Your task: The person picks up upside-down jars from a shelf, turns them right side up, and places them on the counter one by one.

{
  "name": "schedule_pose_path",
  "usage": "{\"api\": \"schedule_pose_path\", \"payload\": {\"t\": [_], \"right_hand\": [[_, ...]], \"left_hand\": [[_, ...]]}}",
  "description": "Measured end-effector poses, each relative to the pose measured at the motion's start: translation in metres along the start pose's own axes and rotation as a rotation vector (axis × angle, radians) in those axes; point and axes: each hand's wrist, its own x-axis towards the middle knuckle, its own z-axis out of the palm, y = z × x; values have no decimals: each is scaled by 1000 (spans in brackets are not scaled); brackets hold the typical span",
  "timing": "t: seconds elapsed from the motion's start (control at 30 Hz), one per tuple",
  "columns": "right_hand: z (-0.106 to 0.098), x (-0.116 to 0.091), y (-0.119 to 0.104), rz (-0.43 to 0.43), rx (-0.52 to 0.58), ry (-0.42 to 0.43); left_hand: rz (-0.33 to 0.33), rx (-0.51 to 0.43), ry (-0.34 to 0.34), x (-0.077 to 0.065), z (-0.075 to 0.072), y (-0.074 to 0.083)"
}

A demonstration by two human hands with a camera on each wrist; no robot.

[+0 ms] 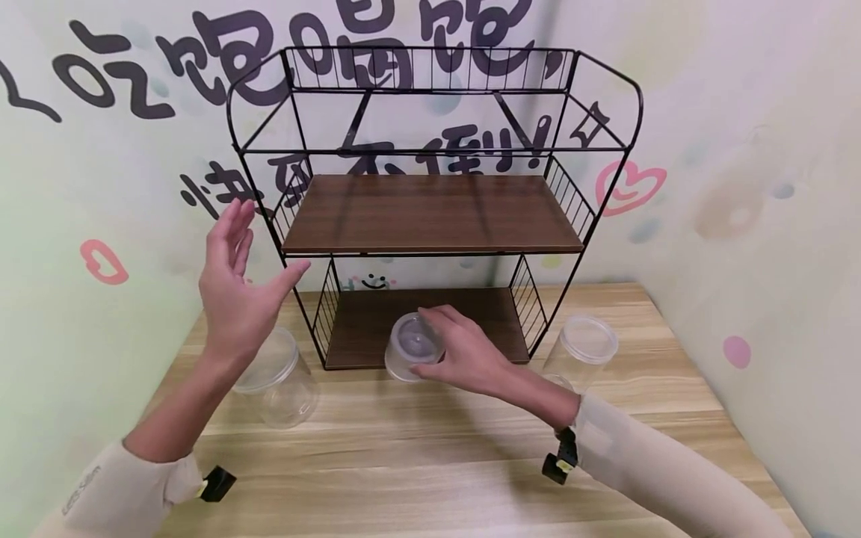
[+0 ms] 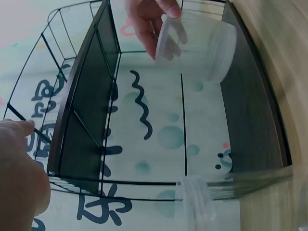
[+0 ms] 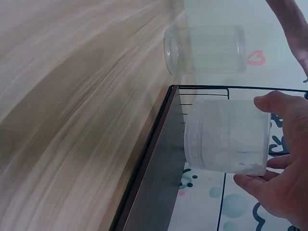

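Observation:
My right hand [image 1: 467,355] grips a clear plastic jar [image 3: 226,137] at the front of the rack's lower wooden shelf [image 1: 366,310]. Thumb and fingers close round the end of the jar that points up, while its thicker, banded end faces down at the shelf board, as the right wrist view shows. My left hand [image 1: 238,299] is raised beside the left side of the rack, fingers extended and thumb spread, holding nothing. Below and behind that wrist, a second clear jar [image 1: 285,392] with a lid stands on the table, partly hidden by the forearm.
The black wire rack [image 1: 245,175] has an upper wooden shelf [image 1: 430,213] above my right hand and thin side rails. Right of the rack stands another lidded clear jar [image 1: 587,344], partly behind my right forearm. The wooden table [image 1: 377,463] backs onto a printed wall [image 1: 740,224].

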Motion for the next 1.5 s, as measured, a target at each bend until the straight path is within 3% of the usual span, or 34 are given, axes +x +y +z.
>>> {"api": "schedule_pose_path", "payload": {"t": [0.13, 0.27, 0.37, 0.5, 0.6, 0.73, 0.93, 1.27, 1.5], "right_hand": [[-5, -9, 4, -45, 14, 49], [-7, -17, 8, -63, 65, 90], [-8, -22, 8, -40, 164, 101], [-9, -31, 9, -24, 340, 133], [-10, -36, 9, -30, 417, 170], [-11, -42, 10, -46, 472, 212], [-12, -48, 10, -65, 644, 265], [-11, -48, 5, -52, 995, 361], [-6, -49, 5, -47, 1104, 353]], "left_hand": [[147, -9, 15, -11, 3, 3], [283, -38, -23, -22, 9, 7], [320, -54, -77, -32, 15, 10], [314, -45, -191, -45, 23, 12], [250, -28, -301, -55, 28, 10], [82, -32, -424, -69, 36, 5], [-126, -99, -538, -87, 48, -5], [-289, -398, -607, -97, 64, -22], [-388, -510, -631, -103, 73, -27]]}}
